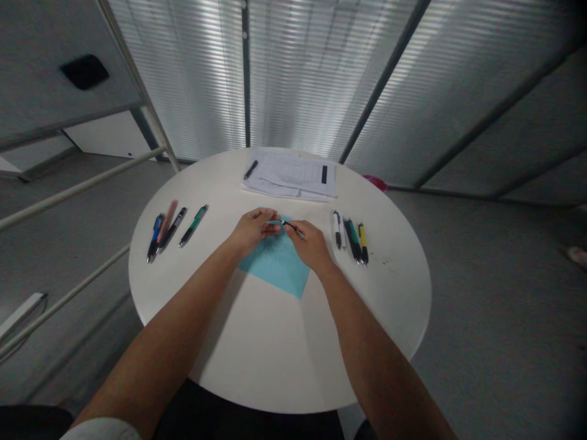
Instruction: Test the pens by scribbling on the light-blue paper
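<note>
Above a light blue sheet [280, 267] on the table, both of my hands meet at a slim dark pen [287, 225] with a pale band. My left hand [253, 231] is closed, its thumb and fingers pinched at the pen's left end, which they partly hide. My right hand [310, 242] grips the other end between thumb and curled fingers. Small dark marks cover part of the blue sheet, too fine to read. Whether the pen is whole or in parts cannot be made out.
Several pens, one with a green grip [193, 225], lie at the left of the round white table [270, 354]. More pens, including a yellow one [362, 243], lie at the right. Printed papers [288, 177] with a dark pen [250, 170] are at the back.
</note>
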`<state>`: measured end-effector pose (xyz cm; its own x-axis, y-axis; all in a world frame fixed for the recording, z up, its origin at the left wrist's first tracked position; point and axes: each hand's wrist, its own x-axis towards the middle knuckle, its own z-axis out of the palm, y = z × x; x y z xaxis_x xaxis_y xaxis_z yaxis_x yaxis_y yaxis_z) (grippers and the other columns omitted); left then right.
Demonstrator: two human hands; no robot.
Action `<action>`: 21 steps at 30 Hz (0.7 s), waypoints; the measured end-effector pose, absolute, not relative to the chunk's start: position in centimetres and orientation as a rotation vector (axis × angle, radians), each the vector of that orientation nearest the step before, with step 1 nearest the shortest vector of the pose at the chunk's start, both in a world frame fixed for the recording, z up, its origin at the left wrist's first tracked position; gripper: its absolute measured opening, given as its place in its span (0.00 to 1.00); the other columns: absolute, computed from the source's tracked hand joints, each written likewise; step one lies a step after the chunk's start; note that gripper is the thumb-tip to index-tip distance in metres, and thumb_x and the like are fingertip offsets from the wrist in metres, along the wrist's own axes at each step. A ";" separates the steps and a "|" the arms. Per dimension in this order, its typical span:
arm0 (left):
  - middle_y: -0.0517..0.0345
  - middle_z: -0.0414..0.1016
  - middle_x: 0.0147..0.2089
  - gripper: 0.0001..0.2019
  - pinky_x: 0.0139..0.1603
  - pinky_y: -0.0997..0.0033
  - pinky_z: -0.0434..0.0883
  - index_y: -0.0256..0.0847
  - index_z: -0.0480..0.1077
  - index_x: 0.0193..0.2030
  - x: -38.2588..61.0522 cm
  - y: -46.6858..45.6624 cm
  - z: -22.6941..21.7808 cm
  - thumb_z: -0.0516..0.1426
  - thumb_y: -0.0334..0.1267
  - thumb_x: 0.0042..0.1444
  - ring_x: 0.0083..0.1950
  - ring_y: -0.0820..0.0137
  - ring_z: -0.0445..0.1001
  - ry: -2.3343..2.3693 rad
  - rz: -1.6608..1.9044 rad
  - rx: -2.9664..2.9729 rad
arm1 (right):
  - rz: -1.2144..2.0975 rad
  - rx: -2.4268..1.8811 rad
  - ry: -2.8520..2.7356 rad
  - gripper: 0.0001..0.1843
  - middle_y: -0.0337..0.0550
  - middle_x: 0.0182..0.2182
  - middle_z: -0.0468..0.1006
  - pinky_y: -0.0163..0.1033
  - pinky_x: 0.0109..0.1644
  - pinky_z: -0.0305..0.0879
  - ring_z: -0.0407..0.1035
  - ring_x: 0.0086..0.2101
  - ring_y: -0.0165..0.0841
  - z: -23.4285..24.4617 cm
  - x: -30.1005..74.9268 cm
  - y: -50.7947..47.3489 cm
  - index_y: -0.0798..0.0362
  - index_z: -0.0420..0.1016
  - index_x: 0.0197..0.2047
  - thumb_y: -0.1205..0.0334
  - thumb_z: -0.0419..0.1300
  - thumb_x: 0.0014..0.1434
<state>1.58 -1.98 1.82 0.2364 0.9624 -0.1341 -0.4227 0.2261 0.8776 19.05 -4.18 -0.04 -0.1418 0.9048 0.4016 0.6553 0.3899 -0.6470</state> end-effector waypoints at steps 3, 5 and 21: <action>0.51 0.77 0.39 0.10 0.40 0.67 0.74 0.35 0.70 0.37 1.5 -1.9 1.7 0.63 0.39 0.55 0.31 0.74 0.76 0.807 1.110 0.830 | 0.409 -1.336 -1.883 0.15 0.45 0.40 0.80 0.42 0.49 0.67 0.73 0.42 0.36 0.1 19.0 -4.2 0.49 0.79 0.45 0.53 0.54 0.66; 0.52 0.76 0.38 0.09 0.39 0.67 0.74 0.35 0.71 0.37 1.5 -1.9 1.7 0.63 0.39 0.55 0.31 0.74 0.76 0.809 1.110 0.832 | 0.413 -1.333 -1.880 0.15 0.45 0.40 0.80 0.42 0.49 0.67 0.73 0.42 0.36 0.1 19.0 -4.3 0.49 0.78 0.45 0.53 0.54 0.66; 0.52 0.75 0.37 0.08 0.36 0.68 0.74 0.35 0.72 0.35 1.9 -2.1 2.0 0.63 0.38 0.54 0.29 0.75 0.73 0.872 1.096 0.870 | 0.396 -1.344 -1.882 0.14 0.44 0.40 0.80 0.42 0.48 0.67 0.73 0.42 0.37 0.0 19.0 -4.2 0.48 0.79 0.45 0.53 0.54 0.66</action>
<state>1.93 -2.15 1.98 0.2220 0.9636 -0.1490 -0.3622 0.2234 0.9049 19.00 -4.22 0.04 -0.1421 0.9014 0.4090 0.6605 0.3941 -0.6391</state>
